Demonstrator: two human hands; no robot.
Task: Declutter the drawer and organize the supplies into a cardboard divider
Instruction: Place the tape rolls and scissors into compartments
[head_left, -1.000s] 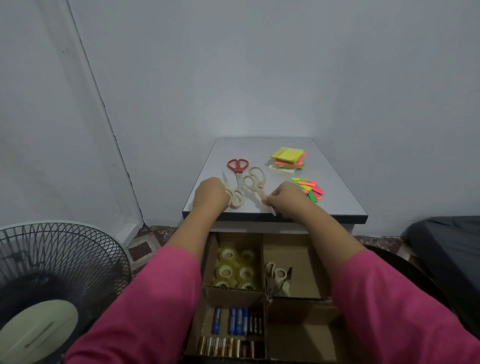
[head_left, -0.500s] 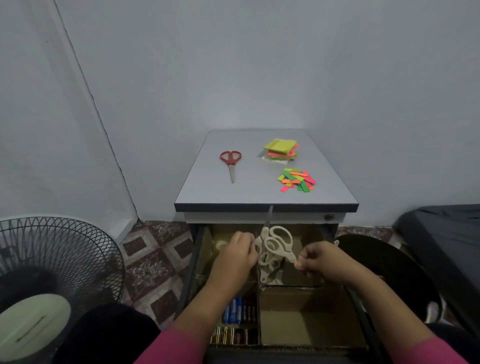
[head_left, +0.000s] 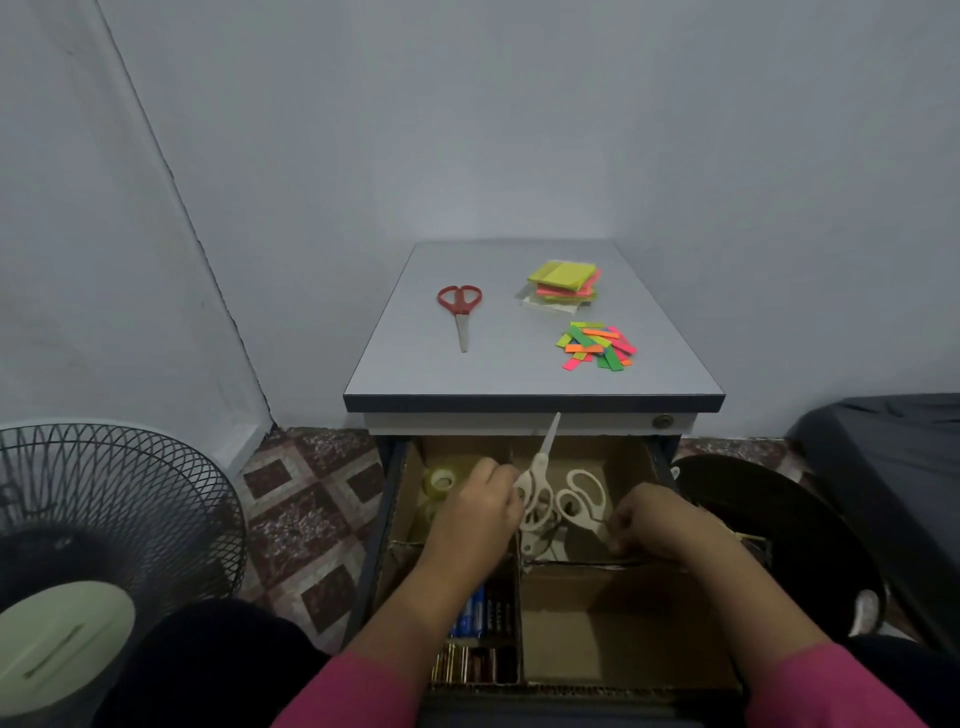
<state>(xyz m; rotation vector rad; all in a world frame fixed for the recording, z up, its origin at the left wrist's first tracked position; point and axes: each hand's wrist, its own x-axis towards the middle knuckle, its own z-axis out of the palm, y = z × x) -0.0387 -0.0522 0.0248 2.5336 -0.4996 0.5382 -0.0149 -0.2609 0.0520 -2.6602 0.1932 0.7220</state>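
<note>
The drawer is open, with a cardboard divider (head_left: 519, 571) inside. My left hand (head_left: 475, 512) grips a pair of white scissors (head_left: 537, 480) by the handles, blade pointing up, above the back right compartment. My right hand (head_left: 649, 527) has curled fingers at the blade end of a second pair of white scissors (head_left: 584, 499) lying low in that compartment. Tape rolls (head_left: 439, 483) fill the back left compartment and batteries (head_left: 480, 616) the front left. Red scissors (head_left: 460, 306), a sticky note stack (head_left: 563, 283) and coloured paper strips (head_left: 597, 348) lie on the table top (head_left: 493, 374).
A standing fan (head_left: 104, 519) is on the floor at left. A dark round object (head_left: 779, 545) and a dark cushion (head_left: 883, 467) lie at right. Walls enclose the table behind and on both sides. The front right compartment (head_left: 623, 634) shows bare cardboard.
Both hands came down from the table top to the drawer, each carrying a pair of white scissors. The right-hand pair now lies lower in the back right compartment.
</note>
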